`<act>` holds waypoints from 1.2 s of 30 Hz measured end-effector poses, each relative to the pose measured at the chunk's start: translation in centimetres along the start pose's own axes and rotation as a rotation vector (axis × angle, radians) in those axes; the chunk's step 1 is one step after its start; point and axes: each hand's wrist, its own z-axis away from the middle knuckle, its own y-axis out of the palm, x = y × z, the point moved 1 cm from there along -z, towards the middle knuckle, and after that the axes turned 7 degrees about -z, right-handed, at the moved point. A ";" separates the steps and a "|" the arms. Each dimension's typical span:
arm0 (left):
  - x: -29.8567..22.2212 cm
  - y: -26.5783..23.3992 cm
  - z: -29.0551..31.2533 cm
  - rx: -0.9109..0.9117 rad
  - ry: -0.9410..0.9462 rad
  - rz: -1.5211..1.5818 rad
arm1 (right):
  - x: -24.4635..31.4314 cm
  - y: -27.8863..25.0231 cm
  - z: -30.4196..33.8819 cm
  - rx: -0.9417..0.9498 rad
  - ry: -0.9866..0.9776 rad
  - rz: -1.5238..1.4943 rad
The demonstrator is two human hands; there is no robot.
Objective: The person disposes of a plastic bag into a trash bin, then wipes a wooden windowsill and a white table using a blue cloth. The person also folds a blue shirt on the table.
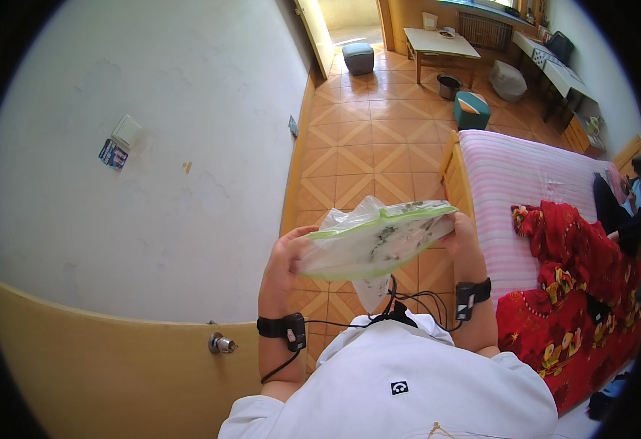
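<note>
Broadly, the room is bounded on the left by a pale, stained wall (189, 241), and the way ahead is paved by a brown tiled floor (342, 168) with crossed diagonal bands. On the right, a bed (492, 172) is covered with a pink striped sheet, over which a red floral blanket (565, 249) is bunched. At the far end, a few small items are carried by a white tabletop (445, 45), and a green stool (472, 110) is set nearer. Above the floor, well apart from the bed, a translucent plastic bag (357, 252) is held in the air in front of the chest. Its opposite ends are gripped by the left hand (284, 252) and the right hand (463, 228), with some fingertips hidden by the film. For good handling, both ends are best kept level and lightly taut, since thin film would likely crumple or slip if one side were slackened. Its pale green edging (382, 216) is best kept straight, and the black cables (424, 298) below should be kept clear of the loose plastic.
</note>
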 end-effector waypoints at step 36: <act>-9.0 -11.4 -43.4 -0.862 0.391 -1.002 | 3.5 15.8 -34.1 -0.098 -0.261 0.027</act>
